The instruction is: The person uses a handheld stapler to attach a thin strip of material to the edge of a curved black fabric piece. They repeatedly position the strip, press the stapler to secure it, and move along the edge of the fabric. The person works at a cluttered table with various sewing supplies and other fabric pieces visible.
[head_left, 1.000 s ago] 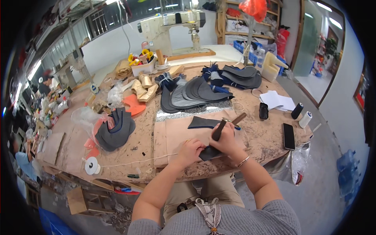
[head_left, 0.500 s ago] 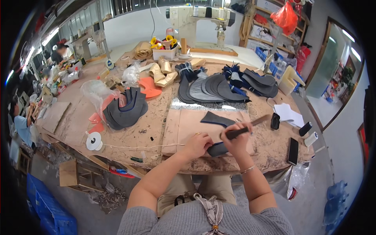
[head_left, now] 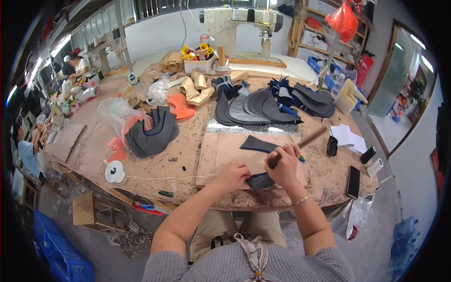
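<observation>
My right hand (head_left: 284, 165) is closed in a fist around a long brown-shafted tool (head_left: 314, 135). Its shaft slants up to the right; its other end is mostly hidden in the fist. Beneath that hand lies a dark grey shoe-upper piece (head_left: 261, 182) with a blue edge. My left hand (head_left: 233, 176), wearing a ring, has its fingers drawn together on the left end of this piece. Just beyond both hands, another grey blue-edged piece (head_left: 256, 143) rests on the tan work board (head_left: 225, 152).
Stacked grey pieces (head_left: 151, 134) lie left, and more grey pieces (head_left: 253, 107) behind the board. A white thread spool (head_left: 114, 172) trails cord toward my left hand. A phone (head_left: 353, 182), a white thread cone (head_left: 375, 167) and papers (head_left: 348, 138) sit right. A sewing machine (head_left: 242, 28) stands behind.
The tool has turned in my right fist, with its shaft now pointing more steeply up-right and its dark end more covered. My left hand has moved slightly left along the grey piece.
</observation>
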`<move>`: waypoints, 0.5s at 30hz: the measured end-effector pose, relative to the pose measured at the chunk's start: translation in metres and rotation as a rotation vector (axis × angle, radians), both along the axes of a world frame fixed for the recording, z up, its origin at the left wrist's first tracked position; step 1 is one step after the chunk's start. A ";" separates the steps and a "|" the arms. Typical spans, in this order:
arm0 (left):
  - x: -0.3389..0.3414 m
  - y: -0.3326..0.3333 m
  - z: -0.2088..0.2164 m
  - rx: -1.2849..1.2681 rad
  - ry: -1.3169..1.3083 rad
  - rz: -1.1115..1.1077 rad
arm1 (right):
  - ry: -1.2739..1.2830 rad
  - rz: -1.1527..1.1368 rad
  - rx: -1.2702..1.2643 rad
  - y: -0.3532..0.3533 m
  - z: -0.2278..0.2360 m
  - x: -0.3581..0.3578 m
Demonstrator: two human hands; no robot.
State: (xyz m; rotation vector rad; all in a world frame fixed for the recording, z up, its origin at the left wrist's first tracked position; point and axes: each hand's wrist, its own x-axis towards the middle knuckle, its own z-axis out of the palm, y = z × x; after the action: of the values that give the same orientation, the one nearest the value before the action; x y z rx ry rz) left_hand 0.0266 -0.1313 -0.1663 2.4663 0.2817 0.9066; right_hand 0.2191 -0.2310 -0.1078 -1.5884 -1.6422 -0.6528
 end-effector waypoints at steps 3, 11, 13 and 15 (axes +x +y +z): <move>0.001 0.000 -0.001 0.006 0.002 0.041 | 0.172 0.067 -0.017 -0.002 0.001 -0.016; -0.013 -0.002 -0.002 0.044 0.083 0.076 | 0.050 0.096 0.027 0.004 0.005 -0.020; -0.011 0.002 0.000 0.075 0.088 0.084 | 0.128 0.143 -0.019 0.014 -0.017 -0.024; -0.018 0.000 0.000 0.052 0.088 0.056 | 0.165 0.186 -0.157 0.009 -0.013 -0.015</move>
State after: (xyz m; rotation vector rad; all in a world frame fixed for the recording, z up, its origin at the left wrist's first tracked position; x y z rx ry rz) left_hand 0.0088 -0.1316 -0.1662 2.5623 0.3631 0.8389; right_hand 0.2042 -0.2224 -0.1208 -1.5308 -1.7243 -0.2946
